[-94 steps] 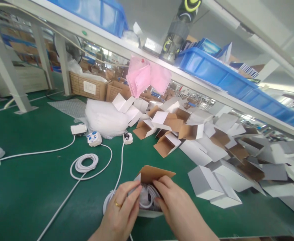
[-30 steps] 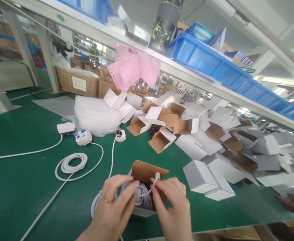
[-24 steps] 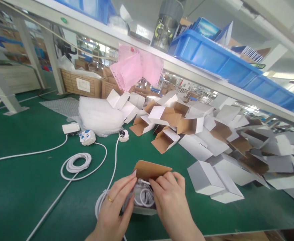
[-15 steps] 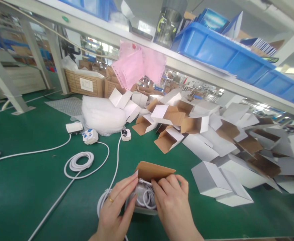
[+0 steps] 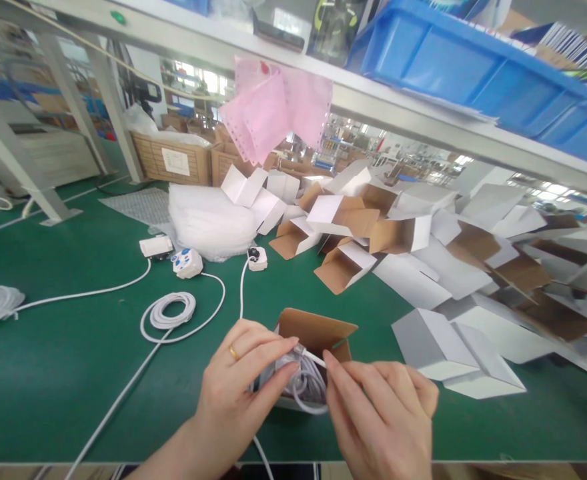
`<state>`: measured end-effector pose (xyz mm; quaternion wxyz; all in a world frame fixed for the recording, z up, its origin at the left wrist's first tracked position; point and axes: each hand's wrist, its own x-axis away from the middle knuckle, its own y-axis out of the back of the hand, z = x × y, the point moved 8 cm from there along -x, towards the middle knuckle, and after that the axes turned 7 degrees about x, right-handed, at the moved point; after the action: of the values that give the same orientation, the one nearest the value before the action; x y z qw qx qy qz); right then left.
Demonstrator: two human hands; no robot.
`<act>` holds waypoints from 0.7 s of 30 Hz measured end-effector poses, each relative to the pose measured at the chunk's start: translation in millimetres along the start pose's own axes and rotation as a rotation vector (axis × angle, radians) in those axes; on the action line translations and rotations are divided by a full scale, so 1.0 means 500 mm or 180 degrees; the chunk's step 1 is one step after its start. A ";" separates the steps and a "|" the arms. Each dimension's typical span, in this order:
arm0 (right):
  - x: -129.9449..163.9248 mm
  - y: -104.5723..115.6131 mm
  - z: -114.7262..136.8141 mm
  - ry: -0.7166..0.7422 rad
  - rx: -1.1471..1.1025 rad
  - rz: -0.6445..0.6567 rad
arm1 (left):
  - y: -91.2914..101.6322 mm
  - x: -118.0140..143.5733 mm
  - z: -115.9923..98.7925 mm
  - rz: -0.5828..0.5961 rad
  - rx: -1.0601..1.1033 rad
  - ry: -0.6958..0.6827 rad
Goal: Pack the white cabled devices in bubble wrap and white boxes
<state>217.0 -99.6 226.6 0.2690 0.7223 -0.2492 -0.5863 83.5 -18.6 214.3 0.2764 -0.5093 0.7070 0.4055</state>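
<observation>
A small open cardboard box (image 5: 316,325) stands before me, its brown inner flap raised at the back. A coiled white cable (image 5: 307,387) lies in its mouth. My left hand (image 5: 246,377), a ring on one finger, reaches over the box's left side and pinches the cable near a grey, clear-looking end piece. On the right, my right hand (image 5: 381,403) has its fingertips closed on the same white cable, just past that end piece. The lower part of the box is hidden by the hands and cable.
Loose cable (image 5: 171,312) with a white plug block (image 5: 187,263) lies to the left. Bubble wrap (image 5: 211,220) sits behind. Many open white boxes (image 5: 438,273) are heaped at the right. A shelf overhead holds blue bins (image 5: 453,63); pink sheets (image 5: 273,110) hang from it.
The view has tilted down slightly. My right hand has moved right and off the box's back flap, and the cable end now shows raised between both hands.
</observation>
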 end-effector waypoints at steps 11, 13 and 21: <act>-0.002 0.010 0.015 0.0043 -0.0220 -0.0241 | 0.004 -0.009 -0.022 -0.0383 0.0113 0.0064; -0.003 0.009 0.019 0.0103 -0.0262 -0.0210 | 0.004 -0.006 -0.025 -0.0391 0.0102 0.0035; -0.010 0.013 0.026 0.0206 -0.0348 -0.0180 | 0.009 0.005 -0.009 -0.0551 0.0326 0.0223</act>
<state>202.9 -102.3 232.4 0.2993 0.7319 -0.1874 -0.5827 78.2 -23.1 216.1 0.3111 -0.5675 0.6894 0.3253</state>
